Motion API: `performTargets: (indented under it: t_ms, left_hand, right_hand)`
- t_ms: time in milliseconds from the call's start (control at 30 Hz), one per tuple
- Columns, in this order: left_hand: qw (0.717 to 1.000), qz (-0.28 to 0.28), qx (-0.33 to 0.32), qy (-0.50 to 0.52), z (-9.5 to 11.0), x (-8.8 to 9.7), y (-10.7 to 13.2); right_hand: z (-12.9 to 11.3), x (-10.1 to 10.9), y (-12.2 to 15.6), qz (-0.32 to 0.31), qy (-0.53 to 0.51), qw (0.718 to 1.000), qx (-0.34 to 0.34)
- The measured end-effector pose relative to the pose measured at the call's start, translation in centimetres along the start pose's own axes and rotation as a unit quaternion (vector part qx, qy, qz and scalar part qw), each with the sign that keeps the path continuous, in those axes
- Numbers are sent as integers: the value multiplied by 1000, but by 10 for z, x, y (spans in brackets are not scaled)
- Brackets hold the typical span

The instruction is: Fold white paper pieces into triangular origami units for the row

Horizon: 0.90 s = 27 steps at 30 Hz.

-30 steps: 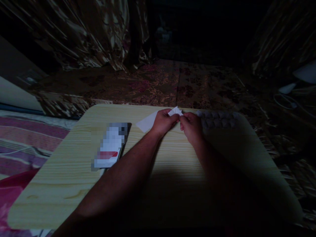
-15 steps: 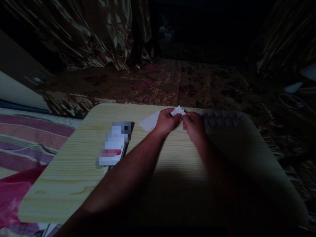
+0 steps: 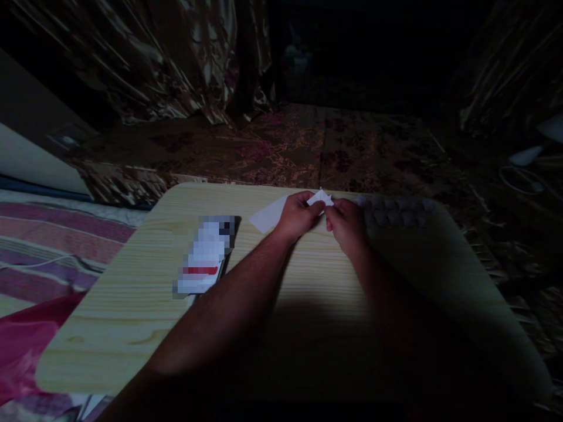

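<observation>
Near the far edge of the wooden table, a small folded piece of white paper [image 3: 320, 198] is pinched between both hands. My left hand [image 3: 299, 215] is closed on its left side, thumb laid across the front. On the other side, my right hand [image 3: 345, 220] grips the paper's lower right corner with curled fingers. Partly behind the left hand lies a flat white paper sheet [image 3: 268, 215] on the table. Folds show on the held paper, but the fingers cover its lower part.
The pale wooden table [image 3: 132, 281] has rounded corners. A blurred-out white and red object [image 3: 204, 255] lies left of my forearm. Rows of small pale lumps [image 3: 393, 211], dim and hard to make out, sit at the far right. Beyond stand a patterned cloth-covered ledge [image 3: 281, 146] and curtains [image 3: 197, 58].
The view has shifted very slightly. My left thumb lies a little further over the folded paper; both hands keep hold of it in the same place.
</observation>
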State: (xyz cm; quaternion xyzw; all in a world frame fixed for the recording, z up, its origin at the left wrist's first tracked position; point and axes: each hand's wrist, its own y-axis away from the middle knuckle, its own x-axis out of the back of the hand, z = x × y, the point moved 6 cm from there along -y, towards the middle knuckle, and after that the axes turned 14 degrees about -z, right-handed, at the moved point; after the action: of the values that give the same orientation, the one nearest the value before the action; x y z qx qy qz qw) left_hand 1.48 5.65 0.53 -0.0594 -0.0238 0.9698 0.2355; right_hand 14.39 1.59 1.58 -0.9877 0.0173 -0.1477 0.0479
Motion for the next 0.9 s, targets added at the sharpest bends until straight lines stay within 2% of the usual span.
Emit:
performTargets:
  t_ms: [367, 567, 700, 900]
  left_hand:
    - [1000, -5, 5, 14, 0, -1, 0]
    - [999, -2, 5, 36, 2, -1, 2]
    - [999, -3, 0, 32, 4, -2, 3]
    - [1000, 5, 5, 5, 4, -1, 1]
  right_hand:
    - [0, 1, -2, 1, -31, 1000, 0]
    - [8, 0, -4, 3, -27, 1000, 6]
    - [10, 1, -5, 6, -31, 999, 28]
    - [9, 2, -5, 9, -25, 1000, 16]
